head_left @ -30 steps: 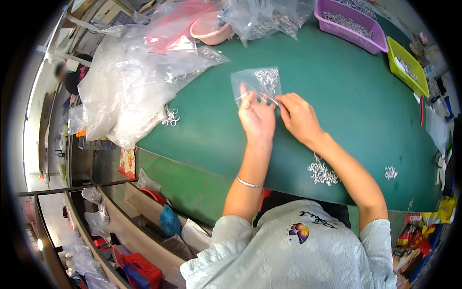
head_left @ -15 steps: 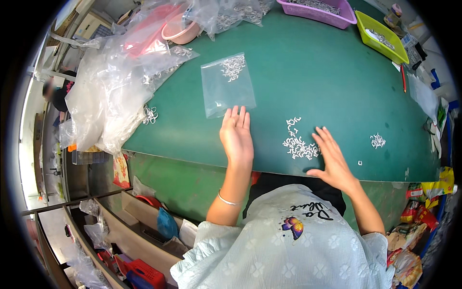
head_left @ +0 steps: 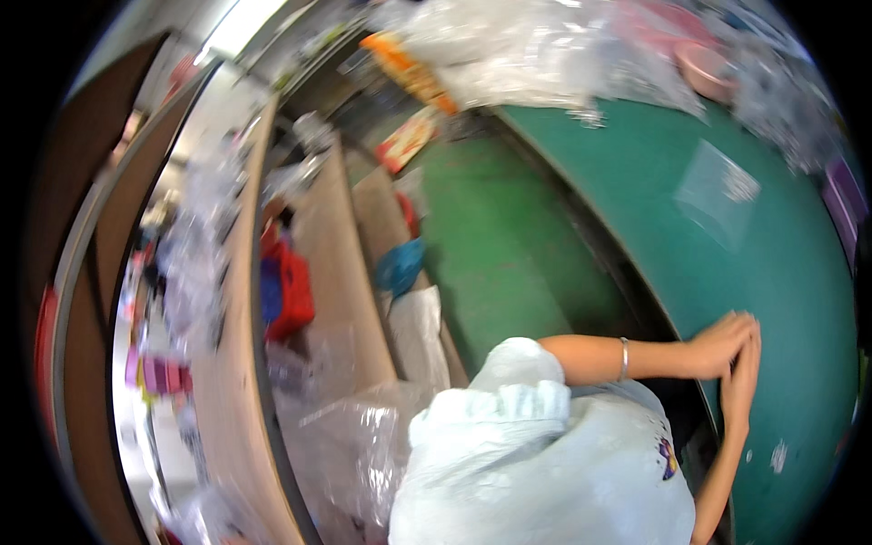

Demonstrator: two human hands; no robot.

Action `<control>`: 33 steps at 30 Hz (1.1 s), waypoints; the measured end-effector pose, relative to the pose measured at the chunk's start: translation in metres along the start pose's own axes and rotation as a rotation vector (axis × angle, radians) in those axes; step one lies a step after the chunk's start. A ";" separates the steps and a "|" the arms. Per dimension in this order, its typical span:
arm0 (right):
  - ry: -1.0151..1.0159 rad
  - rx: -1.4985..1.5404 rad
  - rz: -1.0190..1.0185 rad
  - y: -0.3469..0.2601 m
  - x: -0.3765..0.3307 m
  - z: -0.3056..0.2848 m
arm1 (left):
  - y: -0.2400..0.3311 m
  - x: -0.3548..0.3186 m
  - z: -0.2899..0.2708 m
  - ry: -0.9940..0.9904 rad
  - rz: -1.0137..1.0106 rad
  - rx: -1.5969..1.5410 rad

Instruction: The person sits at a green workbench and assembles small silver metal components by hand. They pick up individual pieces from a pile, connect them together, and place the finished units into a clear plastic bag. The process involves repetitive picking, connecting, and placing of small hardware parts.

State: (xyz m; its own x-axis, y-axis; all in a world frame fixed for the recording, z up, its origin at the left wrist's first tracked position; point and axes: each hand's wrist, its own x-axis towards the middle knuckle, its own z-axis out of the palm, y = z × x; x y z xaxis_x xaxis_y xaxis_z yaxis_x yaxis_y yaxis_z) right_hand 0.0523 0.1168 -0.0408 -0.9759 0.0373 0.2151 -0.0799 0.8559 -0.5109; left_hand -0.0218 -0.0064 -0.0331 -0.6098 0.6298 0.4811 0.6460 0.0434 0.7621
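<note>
At the table's near edge, my left hand, with a silver bangle on its wrist, meets my right hand. The fingers touch at the tips and are blurred. My right fingers look stretched out; the left ones bend toward them, and their grip is unclear. Whatever lies between or under the palms is hidden. Beyond them a flat clear plastic bag lies on the green table with small silvery metal pieces at its far end. Beside my right forearm are a small pile of silvery pieces and one loose piece.
Clear plastic bags, a pink basket and a purple basket stand along the table's far side. To the left are wooden shelf compartments with a red crate and a blue bag. Green floor lies between.
The view has swung left toward the shelves. My hands, apart before, have come together; the larger loose pile that lay between them no longer shows.
</note>
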 end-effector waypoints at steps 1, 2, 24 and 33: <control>-0.029 0.100 0.008 -0.010 -0.003 -0.008 | -0.002 -0.007 0.004 0.000 -0.060 -0.073; -0.064 0.196 0.028 -0.022 -0.007 -0.016 | -0.002 -0.016 0.009 0.002 -0.125 -0.150; 0.299 0.386 0.289 -0.044 -0.005 -0.037 | 0.007 -0.013 -0.032 0.059 -0.053 -0.057; 0.496 1.206 0.453 -0.053 -0.027 -0.034 | 0.039 -0.003 -0.024 -0.193 -0.704 -0.859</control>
State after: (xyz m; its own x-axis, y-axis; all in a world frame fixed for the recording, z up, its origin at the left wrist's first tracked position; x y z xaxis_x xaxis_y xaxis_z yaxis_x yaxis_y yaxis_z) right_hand 0.0899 0.0877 0.0087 -0.8100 0.5861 -0.0208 -0.1514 -0.2433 -0.9581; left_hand -0.0056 -0.0249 0.0058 -0.5847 0.7882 -0.1919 -0.3895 -0.0653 0.9187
